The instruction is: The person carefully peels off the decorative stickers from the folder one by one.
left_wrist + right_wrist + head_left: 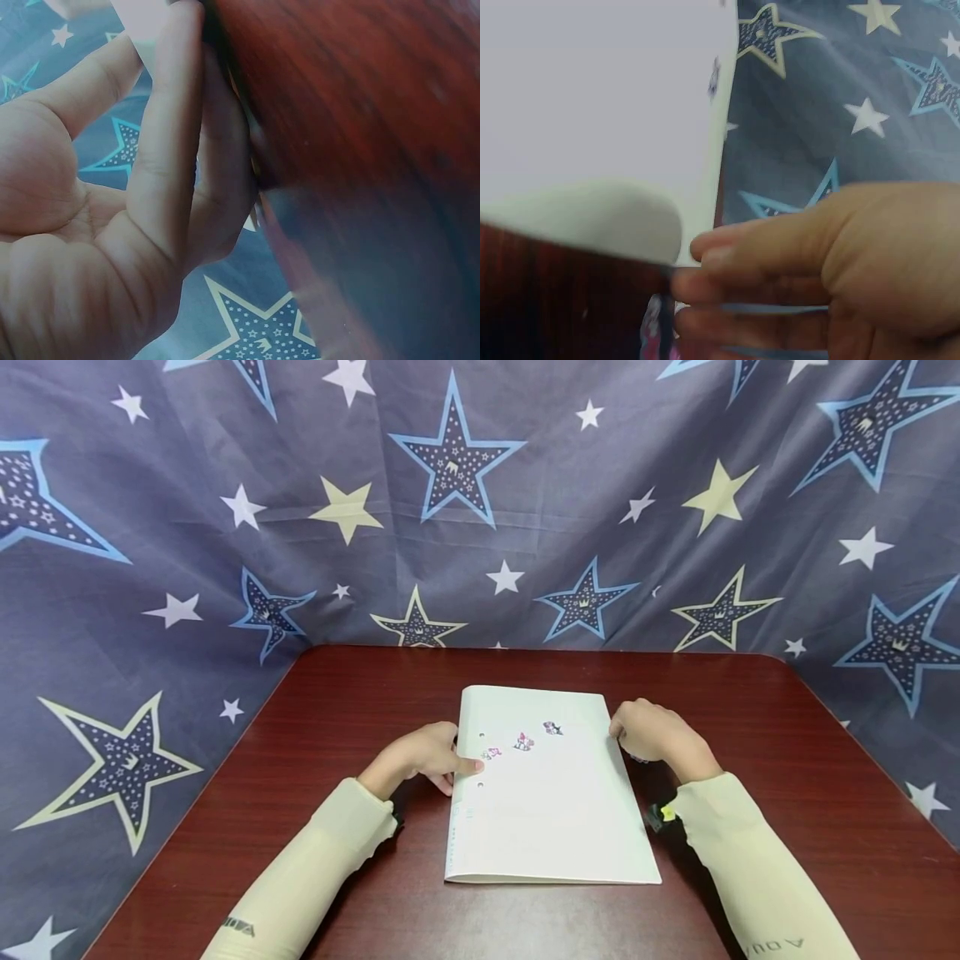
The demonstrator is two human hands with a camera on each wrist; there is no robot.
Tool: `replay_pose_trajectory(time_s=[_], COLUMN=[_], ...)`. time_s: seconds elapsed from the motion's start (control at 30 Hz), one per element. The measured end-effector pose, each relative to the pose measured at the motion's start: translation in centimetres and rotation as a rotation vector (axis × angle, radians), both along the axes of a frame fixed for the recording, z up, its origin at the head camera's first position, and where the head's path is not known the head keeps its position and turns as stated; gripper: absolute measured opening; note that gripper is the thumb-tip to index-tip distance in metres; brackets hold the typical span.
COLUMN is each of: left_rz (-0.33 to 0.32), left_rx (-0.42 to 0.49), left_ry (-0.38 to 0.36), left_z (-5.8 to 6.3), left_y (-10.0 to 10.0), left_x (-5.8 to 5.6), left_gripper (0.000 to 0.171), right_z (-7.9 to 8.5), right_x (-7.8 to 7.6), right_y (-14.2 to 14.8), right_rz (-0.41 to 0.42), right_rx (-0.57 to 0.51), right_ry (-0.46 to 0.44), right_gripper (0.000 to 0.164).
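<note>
A white paper folder lies flat, its folded spine on the left. Two punched holes show near that spine, and small pink-and-purple character stickers run in a slanting row across the upper half. At the spine, my left hand grips the folder, thumb on top and fingers at the edge; the left wrist view shows its fingers at a white corner. My right hand pinches the folder's right edge near the top. In the right wrist view the folder's sheet bows slightly.
The dark red wooden table carries the folder. Below the right hand, a small printed piece shows partly from under the fingers. A grey-blue curtain with stars hangs behind and beside the table.
</note>
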State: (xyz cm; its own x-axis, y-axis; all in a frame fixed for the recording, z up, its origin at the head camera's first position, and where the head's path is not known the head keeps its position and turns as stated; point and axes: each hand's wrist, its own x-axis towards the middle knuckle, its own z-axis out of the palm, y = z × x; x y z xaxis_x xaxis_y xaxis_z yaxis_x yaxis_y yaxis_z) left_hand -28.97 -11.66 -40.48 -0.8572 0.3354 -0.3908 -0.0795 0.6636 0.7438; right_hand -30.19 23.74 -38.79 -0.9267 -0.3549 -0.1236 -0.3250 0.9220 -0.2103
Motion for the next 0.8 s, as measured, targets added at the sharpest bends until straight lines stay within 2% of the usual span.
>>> replay_pose_trajectory(time_s=[0.23, 0.37, 0.5, 0.67, 0.8], left_rz=[-0.010, -0.008, 0.003, -0.004, -0.010], left_rx=[0.001, -0.005, -0.011, 0.005, 0.004], left_ry=[-0.001, 0.000, -0.011, -0.003, -0.009], left_z=[0.0, -0.1, -0.2, 0.0, 0.2], left_y=[-0.1, -0.2, -0.3, -0.2, -0.1], left_x=[-0.1, 0.0, 0.2, 0.1, -0.1], left_gripper=[0.035, 0.036, 0.037, 0.037, 0.035], right_z=[0.4, 0.1, -0.1, 0.0, -0.2], right_x=[1.2, 2.1, 2.6, 2.7, 2.2], right_y=[-3.3, -5.9, -8.1, -9.6, -10.8], right_rz=[0.075, 0.157, 0.238, 0.239, 0.272], right_rx=[0.045, 0.042, 0.018, -0.011, -0.001], right_ry=[0.124, 0.222, 0.271, 0.297, 0.339], right_gripper=[0.028, 0.020, 0.005, 0.020, 0.020])
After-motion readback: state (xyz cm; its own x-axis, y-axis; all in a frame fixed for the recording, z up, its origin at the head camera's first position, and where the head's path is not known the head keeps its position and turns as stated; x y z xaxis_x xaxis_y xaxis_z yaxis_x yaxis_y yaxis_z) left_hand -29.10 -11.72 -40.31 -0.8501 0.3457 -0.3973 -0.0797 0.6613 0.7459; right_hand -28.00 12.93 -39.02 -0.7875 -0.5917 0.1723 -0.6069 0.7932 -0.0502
